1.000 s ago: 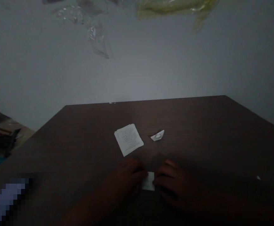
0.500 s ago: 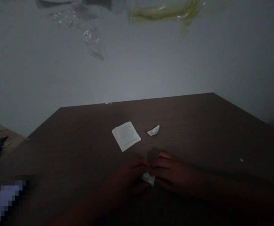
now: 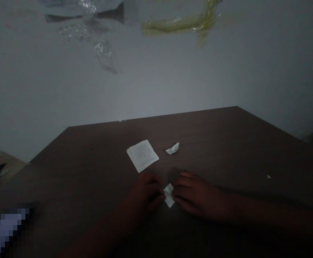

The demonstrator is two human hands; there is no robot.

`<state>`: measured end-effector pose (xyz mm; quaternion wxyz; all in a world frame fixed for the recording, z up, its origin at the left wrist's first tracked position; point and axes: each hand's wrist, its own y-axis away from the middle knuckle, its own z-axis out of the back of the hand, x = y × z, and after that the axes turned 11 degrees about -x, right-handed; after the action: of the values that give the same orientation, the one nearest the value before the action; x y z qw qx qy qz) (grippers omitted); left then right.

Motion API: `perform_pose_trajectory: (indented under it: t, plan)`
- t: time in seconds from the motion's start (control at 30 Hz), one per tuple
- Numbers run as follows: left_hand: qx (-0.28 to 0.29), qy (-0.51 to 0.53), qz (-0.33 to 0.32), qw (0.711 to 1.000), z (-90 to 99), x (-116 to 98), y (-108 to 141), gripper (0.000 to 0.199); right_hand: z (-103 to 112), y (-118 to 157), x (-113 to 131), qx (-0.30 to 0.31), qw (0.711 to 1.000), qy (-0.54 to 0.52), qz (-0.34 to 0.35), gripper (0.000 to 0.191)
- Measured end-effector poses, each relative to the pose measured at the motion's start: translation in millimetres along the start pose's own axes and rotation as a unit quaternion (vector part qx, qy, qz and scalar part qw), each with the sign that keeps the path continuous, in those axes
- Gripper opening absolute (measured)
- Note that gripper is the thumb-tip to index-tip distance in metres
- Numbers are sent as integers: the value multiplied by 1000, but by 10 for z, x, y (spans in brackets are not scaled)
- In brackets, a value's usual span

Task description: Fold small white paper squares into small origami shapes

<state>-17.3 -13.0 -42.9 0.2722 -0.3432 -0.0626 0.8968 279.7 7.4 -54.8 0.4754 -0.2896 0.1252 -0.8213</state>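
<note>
Between my two hands is a small folded piece of printed paper, diamond-shaped, near the front of the brown table. My left hand pinches its left corner with thumb and fingers. The right corner is pinched by my right hand, whose fingers are pressed together. Beyond the hands lies a stack of square printed sheets. To the right of that stack sits a small folded paper boat.
The dark brown table meets a pale wall at its back edge. Clear and yellow tape hangs on the wall. A pixelated bright object is at the lower left. A tiny white scrap lies on the right.
The held paper has gone from a partly covered, crumpled-looking shape to an upright diamond. My left hand has moved a little left, and the hands are slightly farther apart. The view has shifted slightly.
</note>
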Motion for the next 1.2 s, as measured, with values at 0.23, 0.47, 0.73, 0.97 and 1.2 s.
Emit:
perform_pose_trajectory:
  t: [0.23,0.47,0.73,0.97,1.2]
  plan:
    - [-29,-56,24,998,-42,-15,18,10,14,-14,29,-10,995,-30,-92,18]
    - [-25,-80,47,995,-91,-22,0,13,-17,16,-7,-29,989,-42,-136,23]
    - [-32,-103,60,992,-139,-126,8,16,-50,4,2,-17,985,-11,-172,24]
    - [-36,-124,70,989,-198,-254,3,15,-65,-28,76,-11,980,5,-198,19]
    - [-24,-141,104,984,-171,-403,-46,15,0,-83,143,-10,971,-16,-238,23]
